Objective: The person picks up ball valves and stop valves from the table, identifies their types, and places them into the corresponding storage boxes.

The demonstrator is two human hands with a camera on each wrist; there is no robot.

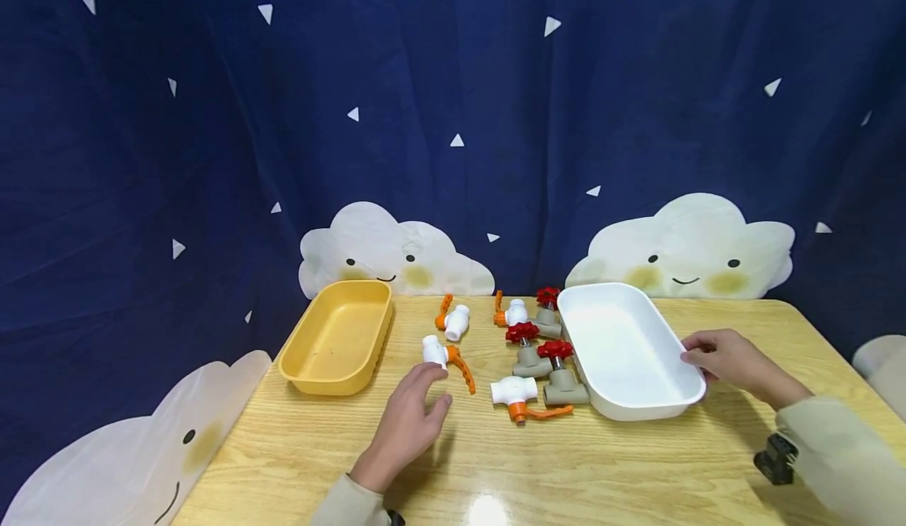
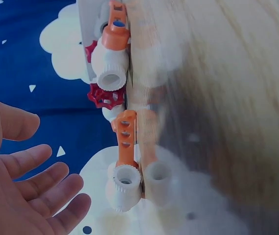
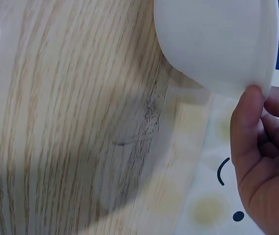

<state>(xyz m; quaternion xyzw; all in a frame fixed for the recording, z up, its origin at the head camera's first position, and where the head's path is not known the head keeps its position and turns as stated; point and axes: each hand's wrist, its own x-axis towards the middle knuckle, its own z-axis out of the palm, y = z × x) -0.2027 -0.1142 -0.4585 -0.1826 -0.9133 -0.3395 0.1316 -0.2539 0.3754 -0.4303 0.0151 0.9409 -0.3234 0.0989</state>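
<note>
My right hand (image 1: 723,362) pinches the rim of a white plastic tray (image 1: 630,353) at its right side; the right wrist view shows thumb and fingers on the tray's edge (image 3: 217,44). My left hand (image 1: 409,420) has relaxed, spread fingers and holds nothing, just in front of a white ball valve (image 1: 433,351) with an orange lever. Another such ball valve (image 1: 513,391) lies left of the tray's front end, and two more, one ball valve (image 1: 457,321) and another ball valve (image 1: 516,313), lie farther back. Three grey valves with red handwheels (image 1: 564,385) stand close along the tray's left side.
A yellow tray (image 1: 336,337) with nothing in it stands at the left of the wooden table (image 1: 566,471). Behind the table hangs a dark blue curtain (image 1: 453,78) with white triangles and clouds.
</note>
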